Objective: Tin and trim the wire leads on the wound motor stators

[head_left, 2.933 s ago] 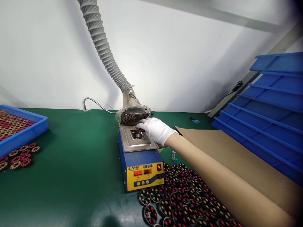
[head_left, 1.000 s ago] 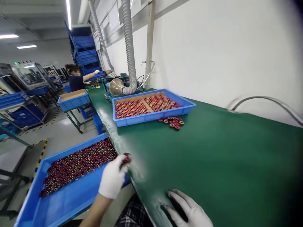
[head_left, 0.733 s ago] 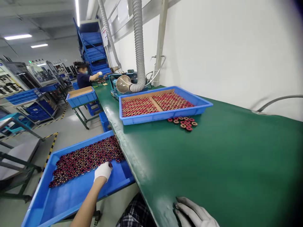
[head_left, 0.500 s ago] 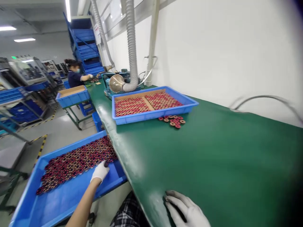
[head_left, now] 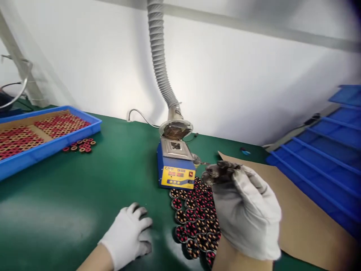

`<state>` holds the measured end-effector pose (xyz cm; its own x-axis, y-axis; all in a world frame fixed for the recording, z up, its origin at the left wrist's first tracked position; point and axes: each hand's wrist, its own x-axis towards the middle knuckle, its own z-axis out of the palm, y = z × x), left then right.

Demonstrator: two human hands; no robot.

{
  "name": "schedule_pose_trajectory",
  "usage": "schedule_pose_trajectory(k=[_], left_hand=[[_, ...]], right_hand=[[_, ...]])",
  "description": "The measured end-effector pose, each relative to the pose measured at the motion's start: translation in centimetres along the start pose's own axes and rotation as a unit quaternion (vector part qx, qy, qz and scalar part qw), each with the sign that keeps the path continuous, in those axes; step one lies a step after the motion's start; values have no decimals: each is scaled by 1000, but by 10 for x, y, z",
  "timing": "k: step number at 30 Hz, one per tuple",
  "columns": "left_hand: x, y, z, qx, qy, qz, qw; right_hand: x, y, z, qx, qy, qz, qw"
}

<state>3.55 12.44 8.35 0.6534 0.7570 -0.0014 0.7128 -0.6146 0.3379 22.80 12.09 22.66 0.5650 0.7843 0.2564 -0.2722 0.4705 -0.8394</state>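
On the green bench (head_left: pixel 118 173), left of the packed rows, note left hand (head_left: pixel 128 235) gloved, palm down, with fingers spread and slightly curled; nothing seen within, so log as released. Note right hand (head_left: pixel 248 203) also gloved, raised at the right of the rows, with dark fingertips drawn together. Too blurred there to tell whether grasping a piece or merely pinched on nothing; log as unresolved. Find ring-shaped pieces (head_left: pixel 191 229), red or tan inside, lying flat just in front and to the right of the yellow-fronted blue unit (head_left: pixel 176 165). Find similar rings in the blue tray (head_left: pixel 34 156) at left, with a loose group (head_left: pixel 86 146) beside it. See square opening (head_left: pixel 176 145) on top of the unit, below the hood (head_left: pixel 177 130). Judge step as right-handed handling of single pieces between rows and unit. Judge next move to call for a sure fingertip pinch, with care near the opening, presumably hot.
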Motion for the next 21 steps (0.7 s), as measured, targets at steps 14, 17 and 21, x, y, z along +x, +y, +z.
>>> schedule_pose_trajectory(k=[14,17,21], left_hand=[[66,35,-42,127,167,57,976],[63,45,-86,80,415,72,904],[69,62,-111,49,546,112,829]], right_hand=[[12,15,-8,-23,-53,14,998],[18,25,5,50,-75,95,991],[11,27,16,223,-234,228,918]])
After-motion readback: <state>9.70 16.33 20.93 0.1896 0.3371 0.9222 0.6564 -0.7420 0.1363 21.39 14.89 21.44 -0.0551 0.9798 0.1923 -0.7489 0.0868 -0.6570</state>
